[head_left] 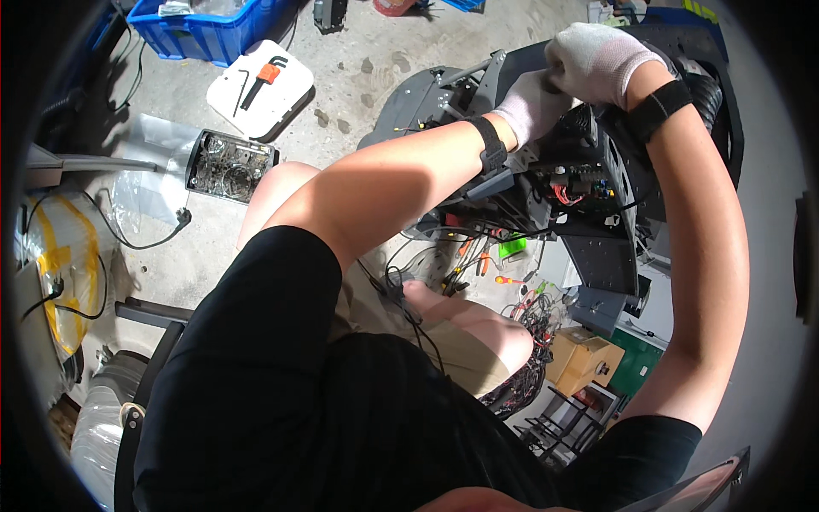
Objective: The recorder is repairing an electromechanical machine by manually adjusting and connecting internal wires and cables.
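Note:
Both my hands wear pale knit gloves and meet at the top of a black machine (601,252). My right hand (597,60) is curled closed over the machine's upper part; whatever lies within its fingers is hidden. Just below and to its left is my left hand (533,107), close against the right one, its fingers mostly out of sight. Beneath them the machine's open body shows a circuit board (589,183) with red and yellow wires. A grey metal bracket (490,77) stands left of my hands.
On the floor at left are a white lid-like board (286,90) with hex keys (262,81), an opened box of electronics (230,166) and a blue crate (205,34). Tools, a green item (513,247) and tangled cables (533,333) lie below the machine, near a cardboard box (584,358).

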A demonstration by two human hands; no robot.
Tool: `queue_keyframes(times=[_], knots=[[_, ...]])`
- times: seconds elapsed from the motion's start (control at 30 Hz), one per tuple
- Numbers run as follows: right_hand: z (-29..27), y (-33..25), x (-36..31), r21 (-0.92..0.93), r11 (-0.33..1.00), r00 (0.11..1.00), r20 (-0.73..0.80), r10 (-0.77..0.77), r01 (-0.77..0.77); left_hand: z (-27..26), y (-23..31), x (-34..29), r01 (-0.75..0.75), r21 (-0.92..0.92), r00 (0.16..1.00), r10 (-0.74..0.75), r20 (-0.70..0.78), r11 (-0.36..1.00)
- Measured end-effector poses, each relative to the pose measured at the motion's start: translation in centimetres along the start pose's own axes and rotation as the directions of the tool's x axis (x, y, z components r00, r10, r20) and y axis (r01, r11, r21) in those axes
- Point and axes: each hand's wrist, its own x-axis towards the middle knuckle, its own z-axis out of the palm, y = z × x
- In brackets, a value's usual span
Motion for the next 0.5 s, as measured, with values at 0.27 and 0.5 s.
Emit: queue_keyframes(times=[0.27, 0.5], knots=[[2.0, 0.0, -1.6, -0.165, 0.953, 0.909, -0.377, 0.176, -0.253, 1.0, 3.3, -1.2, 0.014, -0.281, 0.999, -0.022, -0.025, 0.959], [0.0, -1.4, 0.3, -0.067, 0.950, 0.952, -0.069, 0.300, -0.304, 0.0, -1.6, 1.0, -0.360, 0.279, 0.929, 0.368, 0.025, 0.890]])
